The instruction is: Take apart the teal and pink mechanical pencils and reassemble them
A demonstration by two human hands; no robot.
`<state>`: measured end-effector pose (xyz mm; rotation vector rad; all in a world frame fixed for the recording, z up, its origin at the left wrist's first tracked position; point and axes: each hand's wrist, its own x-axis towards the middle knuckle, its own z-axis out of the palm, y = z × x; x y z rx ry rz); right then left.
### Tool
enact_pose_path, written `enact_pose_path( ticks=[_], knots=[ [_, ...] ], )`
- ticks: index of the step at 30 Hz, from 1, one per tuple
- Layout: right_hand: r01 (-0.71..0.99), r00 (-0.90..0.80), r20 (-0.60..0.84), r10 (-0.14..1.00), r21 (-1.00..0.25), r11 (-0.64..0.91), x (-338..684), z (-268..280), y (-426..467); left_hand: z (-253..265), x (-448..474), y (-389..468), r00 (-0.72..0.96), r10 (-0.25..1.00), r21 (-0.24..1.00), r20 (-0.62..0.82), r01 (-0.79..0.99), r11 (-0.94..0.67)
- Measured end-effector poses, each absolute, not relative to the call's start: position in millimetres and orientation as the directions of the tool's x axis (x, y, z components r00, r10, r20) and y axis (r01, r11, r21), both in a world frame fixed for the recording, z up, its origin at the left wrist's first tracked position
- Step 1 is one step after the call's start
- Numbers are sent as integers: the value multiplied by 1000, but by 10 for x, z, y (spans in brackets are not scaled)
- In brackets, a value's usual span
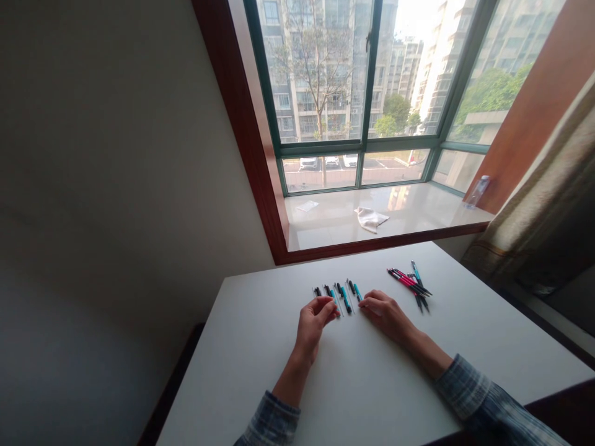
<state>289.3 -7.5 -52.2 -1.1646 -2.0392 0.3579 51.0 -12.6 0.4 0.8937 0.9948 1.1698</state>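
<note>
Pen parts lie in a row across the white table: black grip pieces point(351, 287), teal barrels point(344, 296) and thin refills point(339, 303). My left hand point(312, 323) is over the left part of the row, with thumb and forefinger pinched together. Whatever sits between those fingers is too small to make out, and the hand hides part of the parts behind it. At the row's right end, my right hand point(383, 311) rests low on the table, fingers drawn together at the lower end of a teal pen barrel point(357, 291).
Right of the row lies a loose pile of red, black and teal pens point(411, 282) on the white table point(390, 384). Behind the table, the window sill point(325, 229) holds a crumpled white cloth point(370, 218) and a clear bottle point(477, 192). A curtain point(534, 161) hangs at right.
</note>
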Motion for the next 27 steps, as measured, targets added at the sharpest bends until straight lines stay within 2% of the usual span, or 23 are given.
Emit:
enact_pose_path(
  ticks=[7,10,14,17,20,24,27],
  knots=[
    [581,-284,494,822,-594,557,2831,-403,-99,27,517,-130,93,989,970,-119,-202,135],
    [501,-194,511,837,-682,532,2708,-273,-130,44,526,-132,108,989,983,-103,-137,118],
    [342,-89,454,886,-822,456,2464,-165,-148,57,529,-143,168,982,987,-84,-122,105],
    [218,-52,378,925,-899,379,2309,-146,-152,58,526,-152,203,976,988,-75,-117,100],
    [144,-66,341,938,-927,347,2241,-127,-146,47,532,-154,204,977,989,-67,-113,91],
    [167,-53,363,930,-915,367,2337,-88,-33,22,542,-138,111,994,993,-22,-116,35],
    [345,-8,461,887,-831,435,2521,-114,141,20,532,-122,32,999,996,6,-93,-3]
  ],
)
